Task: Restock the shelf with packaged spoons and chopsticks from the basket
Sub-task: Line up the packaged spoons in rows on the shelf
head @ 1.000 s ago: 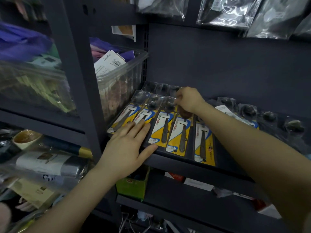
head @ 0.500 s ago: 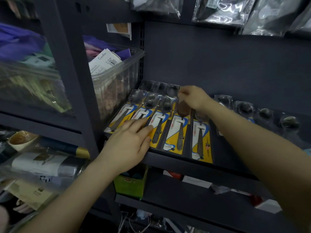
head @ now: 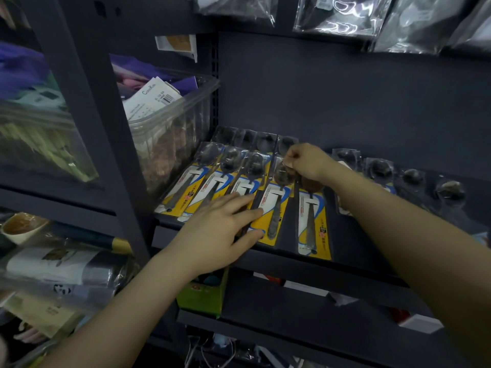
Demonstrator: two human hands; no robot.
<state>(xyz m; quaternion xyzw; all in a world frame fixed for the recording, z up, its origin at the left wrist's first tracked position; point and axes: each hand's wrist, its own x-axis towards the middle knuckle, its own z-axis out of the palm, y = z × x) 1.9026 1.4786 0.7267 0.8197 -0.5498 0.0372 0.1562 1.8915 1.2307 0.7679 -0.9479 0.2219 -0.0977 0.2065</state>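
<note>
Several spoon packs with yellow-and-blue cards lie side by side on the dark shelf (head: 332, 269). My left hand (head: 220, 232) rests flat, fingers spread, on the lower ends of the left packs (head: 186, 192) and touches the fourth pack (head: 276, 208). My right hand (head: 305, 162) is closed, pinching the top of that fourth pack near its spoon bowl. A fifth pack (head: 313, 224) lies just right of it. More packs (head: 382, 171) sit behind my right arm, partly hidden. No basket or chopsticks are in view.
A clear plastic bin (head: 172, 123) with papers stands left of the packs. Shiny bagged goods (head: 340, 14) hang above. A green box (head: 202, 296) sits on the shelf below. Left shelves hold wrapped rolls (head: 61, 266) and a bowl (head: 21, 227).
My left hand has slid right across the packs' lower ends toward the fourth pack. My right hand stays pinched at that pack's top. The view shifted slightly.
</note>
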